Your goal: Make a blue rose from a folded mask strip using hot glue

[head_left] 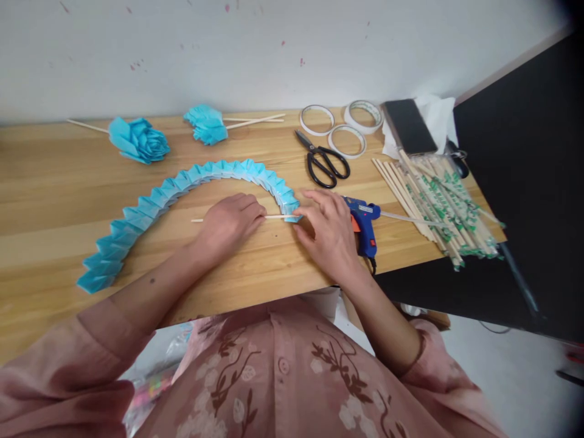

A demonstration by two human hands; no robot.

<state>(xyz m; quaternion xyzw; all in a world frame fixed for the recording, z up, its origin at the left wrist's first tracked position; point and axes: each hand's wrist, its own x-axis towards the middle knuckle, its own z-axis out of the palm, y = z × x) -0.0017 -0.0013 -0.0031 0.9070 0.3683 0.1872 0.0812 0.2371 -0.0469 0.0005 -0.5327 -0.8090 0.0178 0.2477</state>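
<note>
- Your left hand (230,222) lies palm down over the wooden stick (276,216), with its fingers curled around it and pinning it to the table (55,182).
- The stick runs left to right. Its right end meets the near end of the folded blue paper chain (182,182).
- Your right hand (326,234) has its fingers stretched out and gripping nothing. The fingertips touch that end of the chain, and the glue gun (365,228) lies just beside the hand.
</note>
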